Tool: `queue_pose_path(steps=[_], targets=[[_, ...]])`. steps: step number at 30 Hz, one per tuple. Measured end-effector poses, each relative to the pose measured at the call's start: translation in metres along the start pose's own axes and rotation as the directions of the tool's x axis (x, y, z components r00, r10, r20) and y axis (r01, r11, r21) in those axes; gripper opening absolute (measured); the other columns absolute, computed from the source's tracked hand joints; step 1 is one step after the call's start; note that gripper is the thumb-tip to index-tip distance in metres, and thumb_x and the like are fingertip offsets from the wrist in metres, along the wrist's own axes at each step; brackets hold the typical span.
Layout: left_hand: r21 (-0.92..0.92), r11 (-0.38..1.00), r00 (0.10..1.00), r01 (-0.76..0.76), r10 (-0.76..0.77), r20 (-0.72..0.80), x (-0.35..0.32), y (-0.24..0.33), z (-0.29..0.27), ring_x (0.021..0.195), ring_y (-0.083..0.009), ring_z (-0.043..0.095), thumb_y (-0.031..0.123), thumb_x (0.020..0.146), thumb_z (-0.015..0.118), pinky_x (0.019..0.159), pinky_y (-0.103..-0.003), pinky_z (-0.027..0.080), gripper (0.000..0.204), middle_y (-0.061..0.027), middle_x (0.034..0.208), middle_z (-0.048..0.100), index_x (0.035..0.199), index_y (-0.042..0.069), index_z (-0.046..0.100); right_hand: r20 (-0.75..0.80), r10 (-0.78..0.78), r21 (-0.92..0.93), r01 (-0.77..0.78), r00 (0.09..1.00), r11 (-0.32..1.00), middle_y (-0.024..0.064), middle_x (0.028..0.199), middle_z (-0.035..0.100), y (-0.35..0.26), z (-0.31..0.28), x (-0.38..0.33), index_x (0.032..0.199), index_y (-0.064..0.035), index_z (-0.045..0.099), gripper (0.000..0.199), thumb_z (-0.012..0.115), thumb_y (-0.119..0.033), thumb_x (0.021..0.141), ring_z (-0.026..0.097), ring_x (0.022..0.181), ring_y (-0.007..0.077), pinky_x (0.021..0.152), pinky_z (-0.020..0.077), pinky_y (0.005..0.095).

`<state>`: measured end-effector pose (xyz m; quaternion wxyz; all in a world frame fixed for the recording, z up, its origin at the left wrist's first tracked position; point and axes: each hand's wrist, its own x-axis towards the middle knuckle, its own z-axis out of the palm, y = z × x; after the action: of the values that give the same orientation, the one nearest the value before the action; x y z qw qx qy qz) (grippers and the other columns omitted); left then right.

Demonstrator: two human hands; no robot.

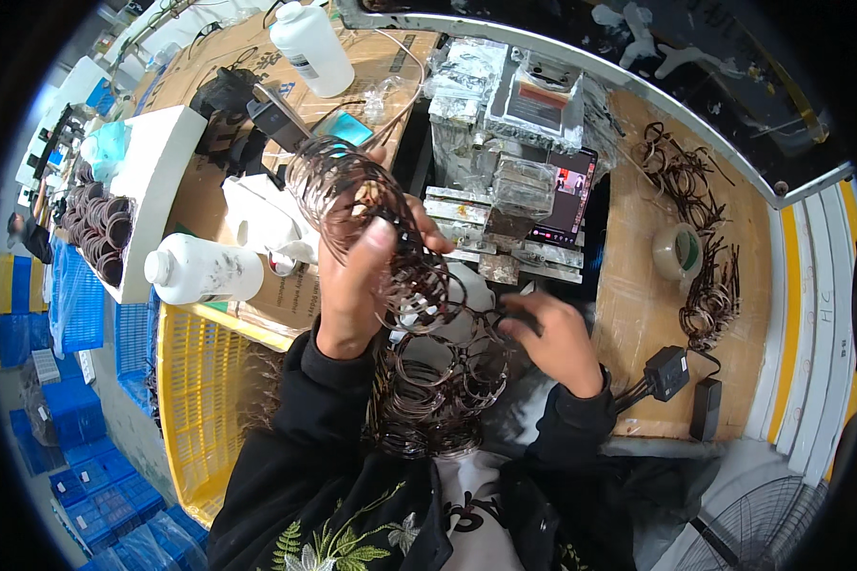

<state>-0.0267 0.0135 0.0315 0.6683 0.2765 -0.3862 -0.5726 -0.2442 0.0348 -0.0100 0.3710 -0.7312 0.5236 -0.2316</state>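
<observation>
Fingers (383, 249) of the left hand (357, 285) are curled shut around a thick stack of thin dark wire rings (352, 190), lifting it upright in front of the person's chest, with the thumb pressed along the near side of the stack. Below that hand the rings spill down in a loose tangle (438, 381) that hangs over the person's lap, between the two black sleeves. Over at the right hand (557, 338), the fingers are bent down and pinched on one of the rings at the edge of the tangle; how tightly they close cannot be told, as the fingertips are hidden among the wires.

Seen from the head camera, the cardboard-covered surface (638, 305) lies ahead of the hands. On it a phone (569, 200) with a lit screen leans against clear plastic packets, just beyond the lifted stack. A roll of tape (678, 251) sits to the right, with more dark wire pieces (686, 181) scattered near it, and a black power adapter (667, 373) lies close to the right wrist. Two white plastic bottles rest to the left, one lying on its side (205, 270) and one further back (311, 48). A yellow crate (200, 400) stands below the left elbow, with blue crates (76, 305) beside it.
</observation>
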Motion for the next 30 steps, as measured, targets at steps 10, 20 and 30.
queue_pose_path(steps=[10,20,30], targets=[[-0.044,0.998,0.997,-0.04,0.037,-0.075,0.001,0.0,-0.032,0.082,-0.0204,0.054,0.029,0.09,0.045,0.077,-0.04,0.049,0.058,-0.0077,0.09,0.05,0.137,0.0,0.028,0.151,0.023,0.057,-0.032,0.988,0.998,0.0111,0.078,0.059,0.012,0.004,0.001,0.09,-0.0026,0.063,0.014,0.064,-0.014,0.081,0.054,0.062,0.0196,0.056,0.0423,0.0291],[-0.053,0.997,0.971,0.047,-0.058,-0.233,-0.005,-0.005,-0.046,0.078,-0.0224,0.059,0.02,0.087,0.051,0.076,-0.039,0.052,0.048,-0.0123,0.088,0.055,0.13,0.003,0.036,-0.775,-0.011,0.463,0.579,0.632,0.672,0.0037,0.079,0.057,0.021,-0.035,0.028,0.097,0.001,0.055,0.014,0.052,-0.01,0.089,0.052,0.069,0.0103,0.061,0.0419,0.0224],[-0.053,0.993,0.959,0.104,-0.114,-0.261,-0.013,-0.014,-0.042,0.076,-0.0207,0.054,0.041,0.093,0.041,0.073,-0.039,0.051,0.056,-0.009,0.085,0.052,0.133,0.003,0.035,-0.671,0.118,0.697,0.57,0.732,0.435,-0.0035,0.074,0.045,0.039,0.009,0.1,0.095,-0.0038,0.054,0.015,0.048,-0.017,0.096,0.04,0.061,0.0045,0.052,0.0306,0.019]])
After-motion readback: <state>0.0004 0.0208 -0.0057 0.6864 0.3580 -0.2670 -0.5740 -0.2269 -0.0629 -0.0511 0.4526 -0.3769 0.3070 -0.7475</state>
